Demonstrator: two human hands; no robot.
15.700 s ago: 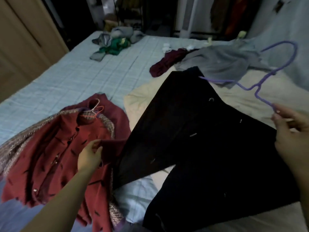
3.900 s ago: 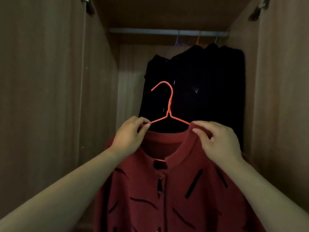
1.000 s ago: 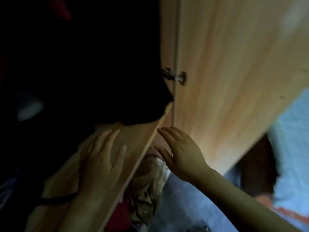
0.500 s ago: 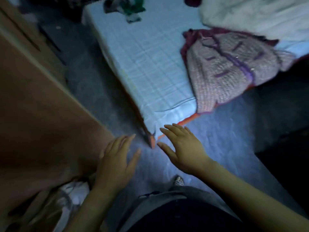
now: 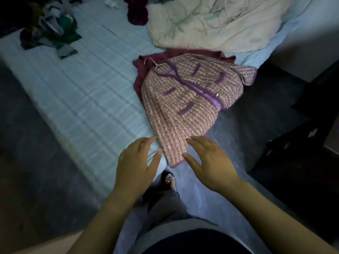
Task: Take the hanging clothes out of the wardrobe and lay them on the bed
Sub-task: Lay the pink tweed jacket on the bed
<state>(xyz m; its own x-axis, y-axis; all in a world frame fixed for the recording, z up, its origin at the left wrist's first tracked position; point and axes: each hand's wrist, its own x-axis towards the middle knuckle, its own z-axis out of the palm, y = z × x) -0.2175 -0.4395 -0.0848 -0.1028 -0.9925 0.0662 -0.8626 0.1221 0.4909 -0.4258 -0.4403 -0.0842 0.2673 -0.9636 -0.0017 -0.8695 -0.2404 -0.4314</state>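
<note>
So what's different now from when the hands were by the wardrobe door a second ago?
The view has swung from the wardrobe to the bed. The left hand and right hand, both open and empty, now reach toward the hem of the pink tweed jacket lying there on its hanger. Nothing was grabbed or dropped. The cream blanket and green clothes pile stayed put.

A tweed jacket (image 5: 185, 105) lies on the near corner of the bed (image 5: 88, 92), its hem hanging over the edge, on top of another garment (image 5: 139, 70) that shows at its far-left side; a hanger (image 5: 156, 64) pokes from its collar. Behind the jacket lies a crumpled quilt (image 5: 211, 22); far left on the bed sits a heap of clothes (image 5: 51, 32); both hands, left (image 5: 135, 167) and right (image 5: 211, 165), hover side by side before the hem.
</note>
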